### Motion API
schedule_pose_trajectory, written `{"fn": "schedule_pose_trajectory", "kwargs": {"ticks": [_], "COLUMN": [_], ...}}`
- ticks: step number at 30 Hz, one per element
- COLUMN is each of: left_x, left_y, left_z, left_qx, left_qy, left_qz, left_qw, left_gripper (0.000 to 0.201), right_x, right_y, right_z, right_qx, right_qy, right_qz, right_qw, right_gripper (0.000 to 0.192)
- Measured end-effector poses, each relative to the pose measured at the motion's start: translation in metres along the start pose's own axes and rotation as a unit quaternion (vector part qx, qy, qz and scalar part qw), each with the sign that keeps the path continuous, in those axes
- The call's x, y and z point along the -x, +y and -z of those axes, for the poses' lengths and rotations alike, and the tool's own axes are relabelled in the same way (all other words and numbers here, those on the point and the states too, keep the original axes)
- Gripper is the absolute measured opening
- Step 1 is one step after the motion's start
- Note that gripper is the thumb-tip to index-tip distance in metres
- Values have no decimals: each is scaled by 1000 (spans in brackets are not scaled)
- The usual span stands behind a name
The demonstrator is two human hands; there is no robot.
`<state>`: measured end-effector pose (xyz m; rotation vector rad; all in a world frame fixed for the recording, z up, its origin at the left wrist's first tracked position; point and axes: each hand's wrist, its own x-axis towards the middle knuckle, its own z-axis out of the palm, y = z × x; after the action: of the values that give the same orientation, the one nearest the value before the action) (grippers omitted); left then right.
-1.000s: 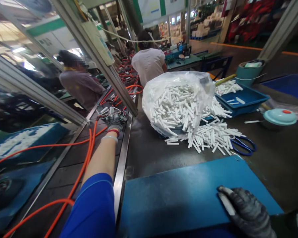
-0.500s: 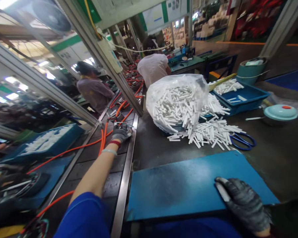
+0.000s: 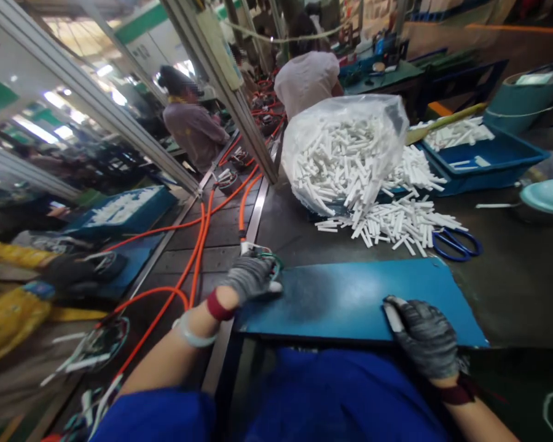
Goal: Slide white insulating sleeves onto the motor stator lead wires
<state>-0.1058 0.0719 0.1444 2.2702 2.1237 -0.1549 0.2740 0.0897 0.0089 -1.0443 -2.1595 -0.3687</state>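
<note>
Our left hand (image 3: 251, 277) has its fingers closed around the wired end of an orange cable (image 3: 198, 258) at the blue mat's (image 3: 350, 301) left edge, probably to bring it onto the mat. Our right hand (image 3: 424, 334) curls its fingers around a white tube (image 3: 391, 316) resting on the mat. Beyond the fingers lie loose white tubes (image 3: 396, 224), a full bag (image 3: 345, 156) and scissors (image 3: 458, 244); nothing blocks the mat.

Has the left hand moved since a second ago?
Yes. The left hand came back from far up the conveyor to the near-left corner of the blue mat.
</note>
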Motion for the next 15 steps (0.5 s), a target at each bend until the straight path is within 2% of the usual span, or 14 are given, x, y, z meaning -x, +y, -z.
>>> {"fn": "schedule_pose_trajectory", "kwargs": {"ticks": [2,3,5,7,9,10,11,13,15], "left_x": [6,8,11,10,3,-3,-9,-21,-28], "left_y": [48,65,81,72,45,29,14,-11,-26], "left_z": [-8,-8,-3,8,14,14,12,4,-6], "left_qx": [24,42,96,188,261,256,217,127,79], "left_qy": [-3,-3,-3,36,134,187,214,206,172], "left_qz": [-11,-15,-43,-109,-174,-185,-185,-207,-256], "left_qw": [1000,999,994,975,940,930,935,948,948], "left_gripper": [36,38,49,58,54,50,48,47,48], "right_x": [0,0,1,2,1,-2,-6,-20,-38], "right_y": [2,3,6,8,6,2,-4,-21,-44], "right_z": [2,3,4,6,10,14,17,25,30], "right_qx": [-4,-8,-25,-57,-99,-124,-151,-210,-267], "right_qy": [-17,-27,-50,-67,-65,-57,-46,-28,-21], "right_qz": [-10,-18,-39,-67,-99,-110,-114,-97,-50], "right_qw": [1000,999,998,994,988,985,981,972,962], "right_gripper": [23,24,26,27,26,25,22,16,17]}}
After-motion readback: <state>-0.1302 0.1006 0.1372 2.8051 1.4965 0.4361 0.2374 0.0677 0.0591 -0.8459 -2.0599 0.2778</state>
